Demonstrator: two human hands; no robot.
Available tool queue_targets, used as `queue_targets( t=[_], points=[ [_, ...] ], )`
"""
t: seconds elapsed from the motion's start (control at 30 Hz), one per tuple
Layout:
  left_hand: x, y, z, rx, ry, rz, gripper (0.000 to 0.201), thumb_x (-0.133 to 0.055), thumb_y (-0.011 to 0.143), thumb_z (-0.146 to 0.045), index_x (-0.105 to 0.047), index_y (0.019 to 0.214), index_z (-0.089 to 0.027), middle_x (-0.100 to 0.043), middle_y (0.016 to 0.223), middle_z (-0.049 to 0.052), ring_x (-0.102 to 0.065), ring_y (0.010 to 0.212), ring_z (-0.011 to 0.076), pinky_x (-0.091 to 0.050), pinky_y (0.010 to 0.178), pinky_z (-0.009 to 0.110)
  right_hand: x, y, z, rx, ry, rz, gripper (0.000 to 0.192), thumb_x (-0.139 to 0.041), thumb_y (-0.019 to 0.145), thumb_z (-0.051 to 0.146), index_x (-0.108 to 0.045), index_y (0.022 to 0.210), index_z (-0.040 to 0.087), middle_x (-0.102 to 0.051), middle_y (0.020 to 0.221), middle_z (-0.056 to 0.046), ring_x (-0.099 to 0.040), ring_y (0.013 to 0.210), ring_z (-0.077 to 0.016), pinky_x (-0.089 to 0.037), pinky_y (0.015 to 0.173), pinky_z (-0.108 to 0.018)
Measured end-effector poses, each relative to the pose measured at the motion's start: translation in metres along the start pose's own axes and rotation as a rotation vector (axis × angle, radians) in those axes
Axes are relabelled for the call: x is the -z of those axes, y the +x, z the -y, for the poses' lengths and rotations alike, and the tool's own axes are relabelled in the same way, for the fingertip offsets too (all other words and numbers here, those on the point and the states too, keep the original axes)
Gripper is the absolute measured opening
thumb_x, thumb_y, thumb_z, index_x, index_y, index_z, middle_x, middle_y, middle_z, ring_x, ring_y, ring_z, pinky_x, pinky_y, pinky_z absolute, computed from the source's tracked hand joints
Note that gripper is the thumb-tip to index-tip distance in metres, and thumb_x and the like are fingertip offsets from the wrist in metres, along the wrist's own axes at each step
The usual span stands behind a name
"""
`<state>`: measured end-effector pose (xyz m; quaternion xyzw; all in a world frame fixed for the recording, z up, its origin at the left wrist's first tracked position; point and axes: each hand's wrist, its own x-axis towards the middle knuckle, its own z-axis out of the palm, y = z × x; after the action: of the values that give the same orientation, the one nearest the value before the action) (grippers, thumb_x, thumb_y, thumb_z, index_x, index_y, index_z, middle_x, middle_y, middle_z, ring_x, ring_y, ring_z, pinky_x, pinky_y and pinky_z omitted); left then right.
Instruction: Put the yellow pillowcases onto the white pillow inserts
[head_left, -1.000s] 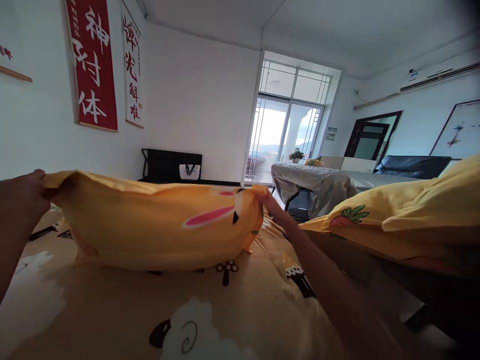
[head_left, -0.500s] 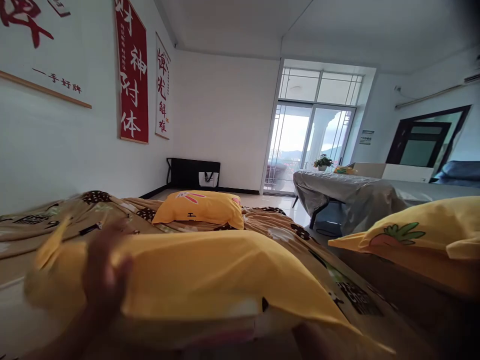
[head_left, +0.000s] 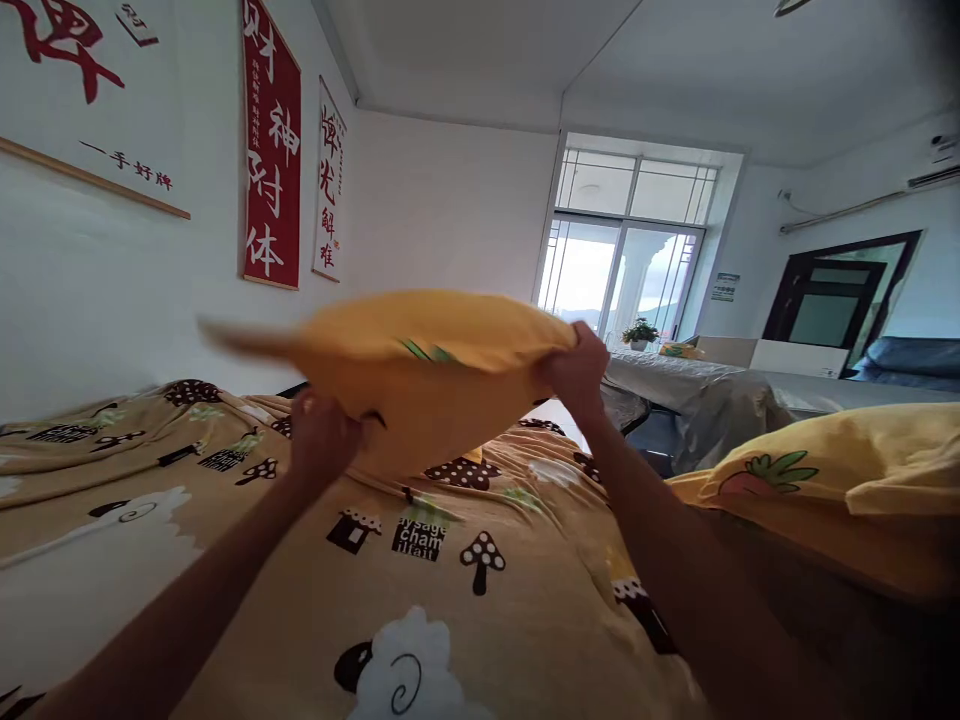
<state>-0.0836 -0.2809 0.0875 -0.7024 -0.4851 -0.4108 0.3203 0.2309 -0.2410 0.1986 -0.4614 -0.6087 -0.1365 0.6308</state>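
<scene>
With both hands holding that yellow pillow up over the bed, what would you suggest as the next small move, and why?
Probably lower the yellow pillow onto the patterned blanket toward the far end of the bed. The left hand grips its lower near edge and the right hand its right end, so it hangs in the air, tilted and blurred, with open blanket directly beneath it.

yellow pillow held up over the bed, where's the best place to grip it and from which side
Probably by its two short ends, one hand from each side. The soft yellow fabric pillow is long and floppy, lying level above the mushroom-print brown blanket. The left hand pinches the lower left edge and the right hand the right end, so it stays spread rather than sagging.
</scene>
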Motion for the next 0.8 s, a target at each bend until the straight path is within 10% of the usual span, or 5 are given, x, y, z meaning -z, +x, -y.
queue_targets(
  t=[0.13,0.3,0.53,0.8],
  points=[
    [0.021,0.042,-0.008,0.075,-0.073,-0.356,0.099,-0.051,0.085,-0.036,0.026,0.146,-0.024,-0.009,0.158,0.014,-0.027,0.141,0.0292,-0.037,0.104,0.045,-0.010,0.012,0.022,0.318,-0.162,0.062,0.012,-0.053,0.064,0.016,-0.052,0.074,0.021,-0.049,0.061,0.003,-0.038,0.060,-0.0147,-0.030,0.065,-0.029],
    [0.002,0.054,-0.008,-0.270,0.112,0.159,0.094,-0.059,0.081,-0.037,0.002,0.152,-0.028,-0.018,0.158,0.011,-0.018,0.145,0.0298,-0.020,0.110,0.053,-0.034,-0.014,-0.009,0.352,-0.361,0.295,0.020,-0.046,0.067,0.013,-0.056,0.082,0.021,-0.059,0.067,-0.002,-0.043,0.062,-0.0180,-0.029,0.070,-0.030],
    [-0.074,0.038,-0.005,-0.189,0.007,0.505,0.099,-0.066,0.075,-0.041,-0.006,0.151,-0.020,-0.024,0.155,0.016,-0.022,0.143,0.0299,-0.022,0.108,0.057,-0.006,-0.036,-0.034,0.633,-0.499,0.549,0.021,-0.044,0.067,0.009,-0.056,0.081,0.020,-0.066,0.078,-0.003,-0.053,0.068,-0.0171,-0.027,0.079,-0.031],
    [-0.123,0.010,-0.043,-0.042,-0.280,0.343,0.068,-0.063,0.077,-0.036,-0.039,0.137,-0.015,-0.056,0.127,0.017,-0.051,0.118,0.0303,-0.041,0.097,0.044,0.089,-0.018,-0.067,0.575,-0.818,0.363,0.013,-0.050,0.073,0.023,-0.059,0.082,0.021,-0.071,0.083,-0.007,-0.062,0.081,-0.0249,-0.030,0.081,-0.036]
  ],
)
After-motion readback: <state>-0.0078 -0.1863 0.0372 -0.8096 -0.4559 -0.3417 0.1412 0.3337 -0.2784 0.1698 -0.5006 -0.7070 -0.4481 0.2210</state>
